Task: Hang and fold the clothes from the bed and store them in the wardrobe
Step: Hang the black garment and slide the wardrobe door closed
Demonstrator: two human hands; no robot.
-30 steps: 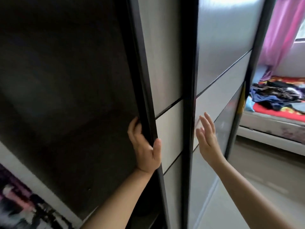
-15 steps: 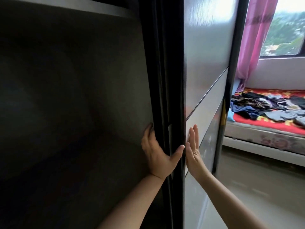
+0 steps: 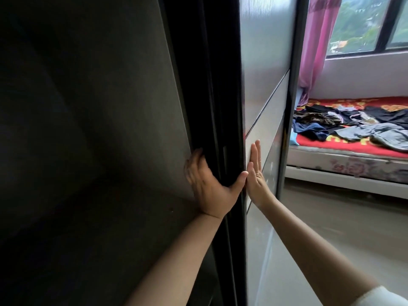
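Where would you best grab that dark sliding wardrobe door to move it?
By its dark vertical edge, from the open wardrobe side. The left hand wraps it there, fingers behind, thumb in front. The glossy door front shows no handle, so the right hand only presses flat.

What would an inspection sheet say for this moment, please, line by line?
Surface: red bed, clothes spread on it.
Job's things: clothes unfolded on the bed; wardrobe interior dark, contents not visible.
Clutter: nothing seen.
Grips: left hand grips the sliding door edge; right hand presses flat on the door front.
Cables: nothing seen.
Surroundings: pink curtain, window, grey floor.
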